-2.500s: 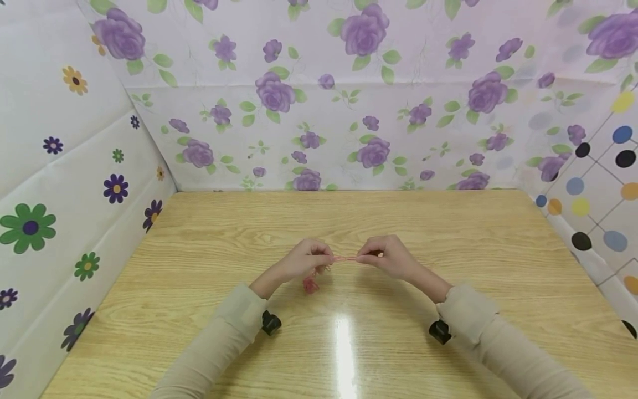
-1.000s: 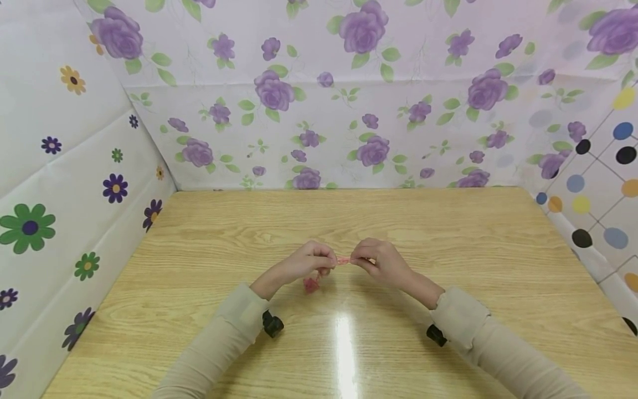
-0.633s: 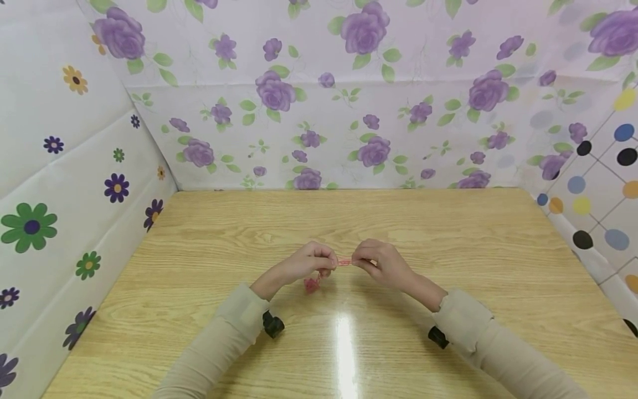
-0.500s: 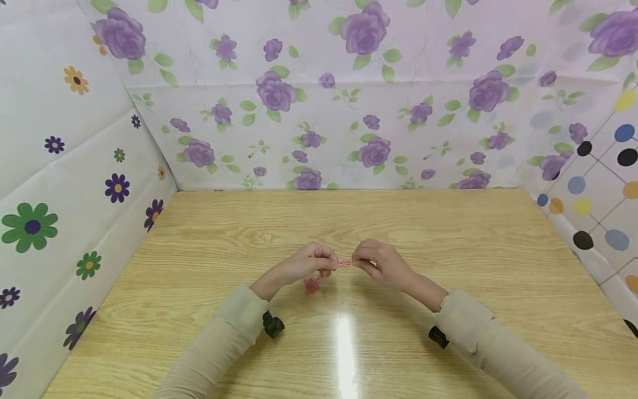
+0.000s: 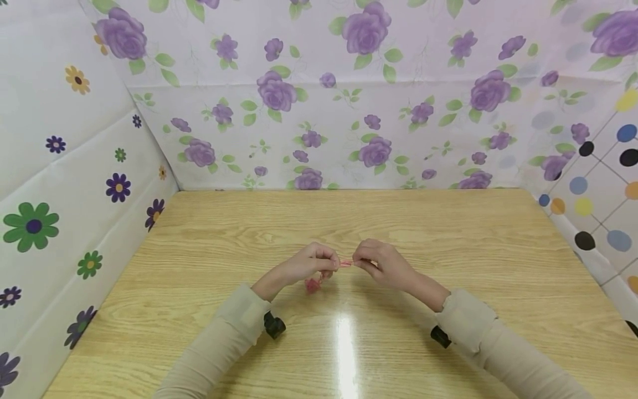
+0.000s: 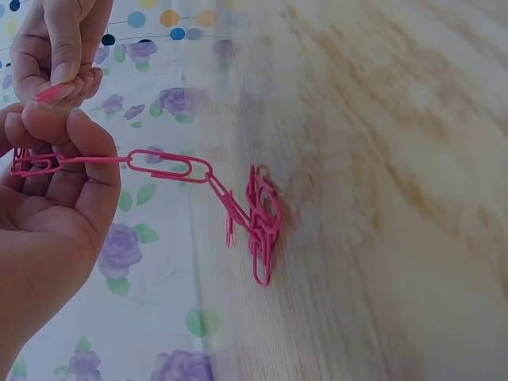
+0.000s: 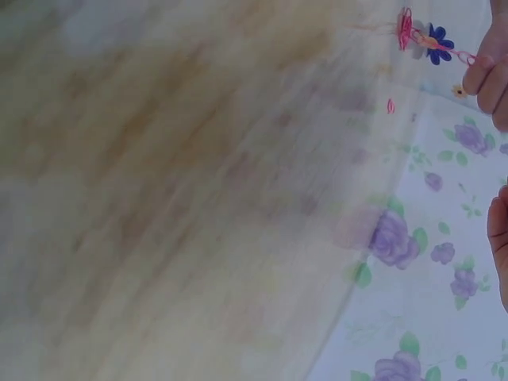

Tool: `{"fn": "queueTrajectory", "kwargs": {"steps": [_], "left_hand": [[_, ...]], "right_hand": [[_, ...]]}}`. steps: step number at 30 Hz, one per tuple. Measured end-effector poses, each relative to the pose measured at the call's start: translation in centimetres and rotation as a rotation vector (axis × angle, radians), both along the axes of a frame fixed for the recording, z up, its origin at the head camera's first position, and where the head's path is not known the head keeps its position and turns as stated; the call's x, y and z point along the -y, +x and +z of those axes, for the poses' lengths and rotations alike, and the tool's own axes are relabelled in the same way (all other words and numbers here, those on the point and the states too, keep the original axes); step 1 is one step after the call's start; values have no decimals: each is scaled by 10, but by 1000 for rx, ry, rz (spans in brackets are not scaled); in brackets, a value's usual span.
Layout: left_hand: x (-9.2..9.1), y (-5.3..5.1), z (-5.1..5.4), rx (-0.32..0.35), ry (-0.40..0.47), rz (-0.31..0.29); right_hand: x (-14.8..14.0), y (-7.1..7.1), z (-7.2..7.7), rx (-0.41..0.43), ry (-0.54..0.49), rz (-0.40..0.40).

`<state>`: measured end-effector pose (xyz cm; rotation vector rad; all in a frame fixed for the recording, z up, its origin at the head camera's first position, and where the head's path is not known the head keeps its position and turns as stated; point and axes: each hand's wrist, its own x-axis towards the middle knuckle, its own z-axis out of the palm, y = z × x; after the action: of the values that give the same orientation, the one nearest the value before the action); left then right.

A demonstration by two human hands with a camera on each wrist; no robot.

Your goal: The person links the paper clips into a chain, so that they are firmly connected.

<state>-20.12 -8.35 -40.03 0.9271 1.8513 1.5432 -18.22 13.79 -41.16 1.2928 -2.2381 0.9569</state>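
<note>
My left hand [image 5: 309, 262] pinches a chain of pink paper clips [image 6: 171, 165] between thumb and fingers. The chain runs across the curled fingers, and its rest bunches in a small heap [image 6: 263, 226] below the hand on the wooden table. Facing it, my right hand [image 5: 382, 265] pinches a pink paper clip [image 6: 54, 94] at the fingertips. A short pink stretch [image 5: 345, 264] spans the narrow gap between both hands in the head view. Whether the clips there are linked is too small to tell. Only the edge of the right hand [image 7: 498, 242] shows in the right wrist view.
The wooden table [image 5: 239, 221] lies under both hands. Flower-print sheets [image 5: 279, 133] hang behind it and at the left, and a dotted sheet [image 5: 598, 216] at the right. A small pink loop [image 7: 390, 105] shows apart from the heap in the right wrist view.
Since the earliest frame the right hand has come a little left, and its fingertips stand closer to the left hand, shortening the pink stretch between them. Over the last second both hands have barely moved.
</note>
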Motion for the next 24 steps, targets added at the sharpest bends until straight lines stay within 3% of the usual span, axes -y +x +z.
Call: {"fn": "queueTrajectory", "kwargs": {"steps": [8, 17, 21, 24], "left_hand": [[1, -2, -2, 45, 44, -20], [5, -2, -1, 34, 47, -12], [5, -1, 0, 1, -1, 22], [5, -1, -2, -71, -72, 82]], "right_hand": [[2, -1, -5, 30, -74, -8], [-6, 0, -7, -46, 0, -58], [-9, 0, -9, 37, -1, -45], [-10, 2, -8, 142, -39, -27]]}}
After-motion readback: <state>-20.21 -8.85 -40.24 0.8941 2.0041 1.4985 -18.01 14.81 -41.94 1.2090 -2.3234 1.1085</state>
